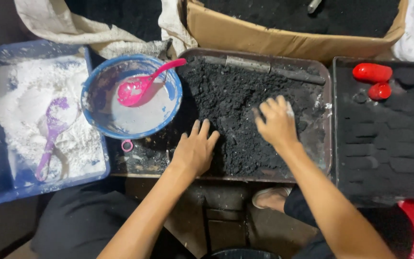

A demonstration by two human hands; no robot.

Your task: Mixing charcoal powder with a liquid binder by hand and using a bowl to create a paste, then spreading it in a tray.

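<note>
Pressing my left hand (195, 149) flat, fingers together, on the black powder (231, 103) in the dark tray (323, 158) | my right hand (276, 122) curled, fingertips sunk in the heap, so I cannot tell what they pinch | metal rod (264, 67) half buried at the far edge | cardboard box (274, 36) cut off above.
</note>
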